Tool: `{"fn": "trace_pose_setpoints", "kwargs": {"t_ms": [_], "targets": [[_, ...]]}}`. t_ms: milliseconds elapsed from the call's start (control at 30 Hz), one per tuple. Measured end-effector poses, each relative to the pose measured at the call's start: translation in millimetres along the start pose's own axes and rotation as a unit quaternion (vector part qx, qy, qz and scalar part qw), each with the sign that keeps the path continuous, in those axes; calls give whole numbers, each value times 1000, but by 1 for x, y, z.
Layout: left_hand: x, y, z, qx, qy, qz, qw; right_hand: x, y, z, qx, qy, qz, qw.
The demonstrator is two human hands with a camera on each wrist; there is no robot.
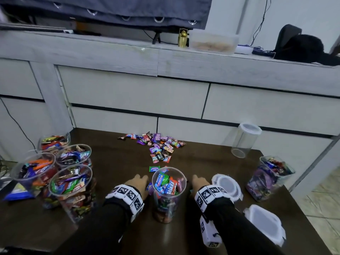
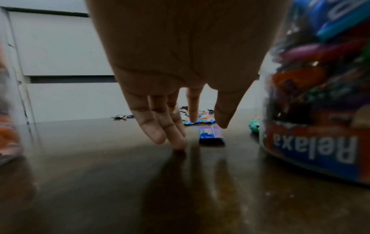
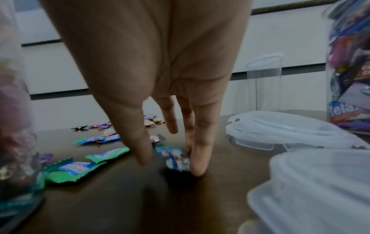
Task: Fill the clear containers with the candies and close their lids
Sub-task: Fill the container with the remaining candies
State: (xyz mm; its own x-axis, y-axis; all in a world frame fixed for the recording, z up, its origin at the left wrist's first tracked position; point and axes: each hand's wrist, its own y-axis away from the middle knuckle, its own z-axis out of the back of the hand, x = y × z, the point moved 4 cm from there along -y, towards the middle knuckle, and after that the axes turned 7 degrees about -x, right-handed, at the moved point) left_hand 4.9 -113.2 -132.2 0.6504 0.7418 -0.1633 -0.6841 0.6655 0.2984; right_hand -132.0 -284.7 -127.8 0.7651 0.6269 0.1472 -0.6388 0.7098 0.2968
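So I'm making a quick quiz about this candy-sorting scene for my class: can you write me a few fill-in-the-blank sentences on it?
1. The loose candies lie in a pile on the dark ____.
2. The round container standing between the left hand and the right hand has no ____ on it.
3. The tall container at the far right of the table holds ____ candies.
4. The left hand's fingers point down and hold ____.

Missing words: table; lid; no; nothing
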Motion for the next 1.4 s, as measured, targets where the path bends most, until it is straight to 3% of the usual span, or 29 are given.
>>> {"fn": "trace_pose_setpoints", "kwargs": {"t_ms": [167,367,533,733,933,1133,1300,1400], "targets": [[4,-23,-2,1,-6,-4,1000,4,-24,4,18,-39,-10,999],[4,-47,1,-51,46,-5,998,21,-40,3,2,-61,2,998],[-8,-63,3,-18,7,-78,997,45,-50,-3,25,-58,62,996],[-35,-69,-3,50,60,-120,990,57,-56,-6,33,-48,122,991],[-16,-77,3,-49,146,-48,987,61,-61,-8,55,-9,153,987],[-6,-95,23,-133,64,-26,989,71,-58,-3,34,-2,190,981],[-34,-124,21,-102,-54,-158,981,75,-49,-6,46,95,301,948],[-43,-131,12,-61,-104,-187,975,71,-48,-5,30,99,319,942]]}}
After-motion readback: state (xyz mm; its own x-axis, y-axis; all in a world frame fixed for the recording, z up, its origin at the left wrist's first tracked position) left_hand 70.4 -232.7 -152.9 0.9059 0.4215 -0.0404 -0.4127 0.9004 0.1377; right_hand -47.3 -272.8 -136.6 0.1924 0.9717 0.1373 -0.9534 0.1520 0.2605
